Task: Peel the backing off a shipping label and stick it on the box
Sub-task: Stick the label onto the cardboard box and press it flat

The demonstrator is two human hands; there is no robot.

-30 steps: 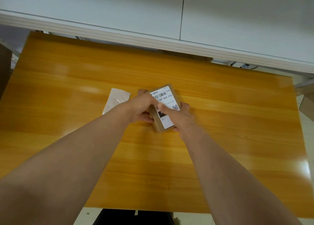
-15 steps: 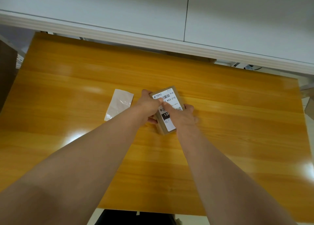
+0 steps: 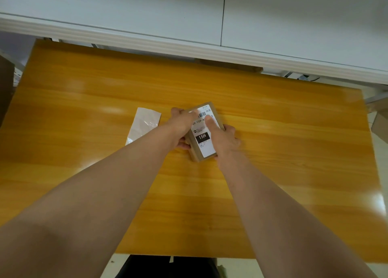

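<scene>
A small brown cardboard box (image 3: 195, 153) lies on the wooden table (image 3: 283, 152), near its middle. A white shipping label (image 3: 206, 149) with a barcode and a black "15H" block covers the box's top. My left hand (image 3: 181, 123) grips the box's left side, its thumb pressing the label's upper left. My right hand (image 3: 223, 138) holds the right side, with its thumb flat on the label's upper part. The peeled glossy backing sheet (image 3: 143, 124) lies flat to the left of the box.
A white wall with a ridged ledge (image 3: 189, 47) runs behind the table's far edge. Brown cardboard shows at the left edge (image 3: 5, 89) and at the right edge (image 3: 380, 122). A dark object (image 3: 168, 266) sits below the near table edge.
Both thumbs have slid up the label from its middle toward the barcode end, uncovering the "15H" block. The box and the backing sheet have stayed in place.
</scene>
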